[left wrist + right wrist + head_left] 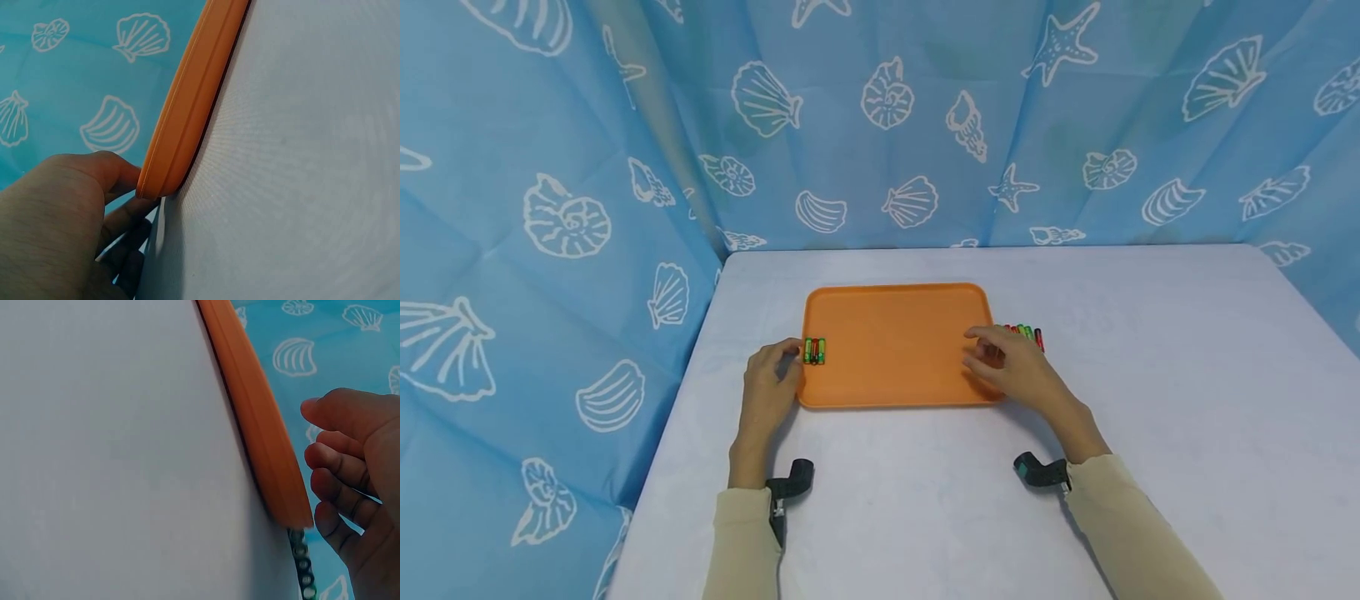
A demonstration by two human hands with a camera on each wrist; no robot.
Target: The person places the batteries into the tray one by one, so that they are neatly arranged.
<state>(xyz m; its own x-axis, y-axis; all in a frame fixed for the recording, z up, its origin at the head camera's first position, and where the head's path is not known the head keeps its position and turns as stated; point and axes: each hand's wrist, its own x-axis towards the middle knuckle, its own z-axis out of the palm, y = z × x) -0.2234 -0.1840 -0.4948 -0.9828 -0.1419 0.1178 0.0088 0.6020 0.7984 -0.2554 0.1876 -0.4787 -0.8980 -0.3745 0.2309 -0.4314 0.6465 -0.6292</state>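
An orange tray [887,333] lies on the white-covered table. At its left edge my left hand [767,383] grips the rim, thumb and fingers close around the tray's end [181,131]. Just inside that edge stand or lie three small batteries [814,352], green and red, side by side. My right hand [1011,362] hovers over the tray's right edge with fingers loosely bent and nothing between them. Beyond it, right of the tray, a row of several red and green batteries [1028,333] is partly hidden by the hand; their ends [303,565] show in the right wrist view.
The white tablecloth [917,492] spreads around the tray. A blue curtain with white shell prints [865,150] hangs behind and at the left. Each wrist carries a black camera mount, one left [793,479] and one right [1037,471].
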